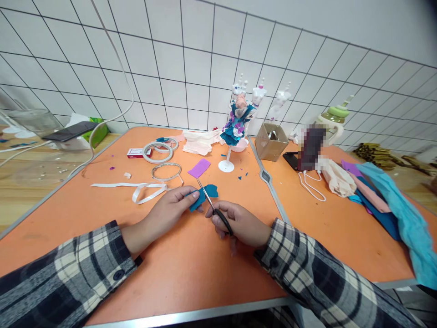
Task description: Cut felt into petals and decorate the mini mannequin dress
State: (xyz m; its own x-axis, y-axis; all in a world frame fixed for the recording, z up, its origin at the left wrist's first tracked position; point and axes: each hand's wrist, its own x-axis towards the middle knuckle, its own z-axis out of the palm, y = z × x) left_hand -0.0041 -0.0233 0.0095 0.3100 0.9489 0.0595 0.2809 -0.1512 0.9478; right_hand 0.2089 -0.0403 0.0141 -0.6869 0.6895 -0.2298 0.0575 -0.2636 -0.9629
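"What's the surface?"

"An orange tabletop (191,264), metal-edged (a seam splits it)."

"And on it?"

"A purple piece (199,168), a curling white ribbon (119,185), pale rings (144,155) near a red-and-white box (135,153). Farther back, a dressed figure (235,123) on its stand (226,167) and a cardboard box (271,146). Right side, layered coloured strips (399,196)."

Room along near tabletop (191,273) | left — ribbon (116,185), tape rolls (157,161) | ahead — dressed stand (234,127) | right: box (268,148)
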